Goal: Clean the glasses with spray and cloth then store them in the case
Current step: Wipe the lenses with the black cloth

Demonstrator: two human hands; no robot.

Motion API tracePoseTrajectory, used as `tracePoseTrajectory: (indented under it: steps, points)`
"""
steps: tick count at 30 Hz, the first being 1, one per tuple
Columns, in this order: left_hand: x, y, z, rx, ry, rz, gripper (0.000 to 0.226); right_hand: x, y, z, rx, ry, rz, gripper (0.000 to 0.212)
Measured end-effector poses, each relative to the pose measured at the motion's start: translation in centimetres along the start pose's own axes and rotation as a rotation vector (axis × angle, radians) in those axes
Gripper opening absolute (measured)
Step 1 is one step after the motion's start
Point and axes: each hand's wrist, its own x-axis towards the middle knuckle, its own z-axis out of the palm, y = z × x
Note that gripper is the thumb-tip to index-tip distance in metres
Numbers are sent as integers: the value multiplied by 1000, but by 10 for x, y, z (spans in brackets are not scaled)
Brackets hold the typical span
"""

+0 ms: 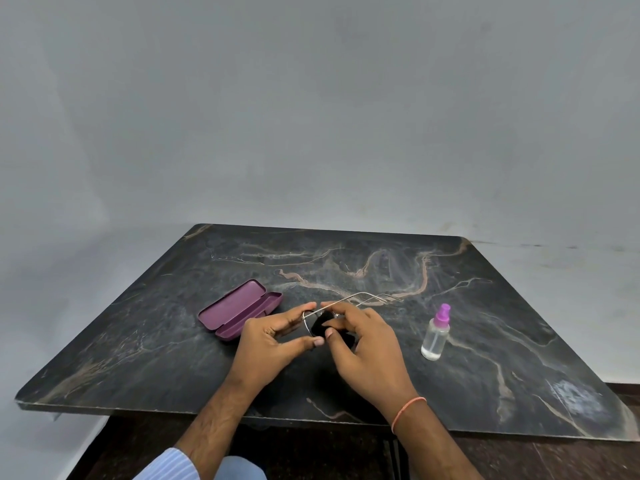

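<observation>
Grey wall fills everything behind the dark marbled table [485, 306], and I work near its front edge. I hold the glasses [346, 301] just above the surface at centre: my left hand [273, 344] pinches the wire rim of one lens between thumb and forefinger, and my right hand [367, 351] pinches a dark cloth [322, 325] against that lens. The temples are unfolded and point away from me toward the far right, so the long axis of the glasses runs from my hands outward.

For the coming move, the open purple case [239, 310] lies to the left, just beyond my left hand, its length slanting from near centre to far left. That hand is the nearer one. The spray bottle [437, 334] stands upright, well apart to the right.

My right fingers hide the second lens and most of the cloth. I think the wiped lens is the left one, but dark cloth against dark stone makes that hard to settle.
</observation>
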Motion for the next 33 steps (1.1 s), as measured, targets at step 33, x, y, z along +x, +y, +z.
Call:
tracePoseTrajectory:
  steps: [33]
  points:
    - [-1,-3,0,94,36,60,66,9,-16,6,-215,-16,22,50]
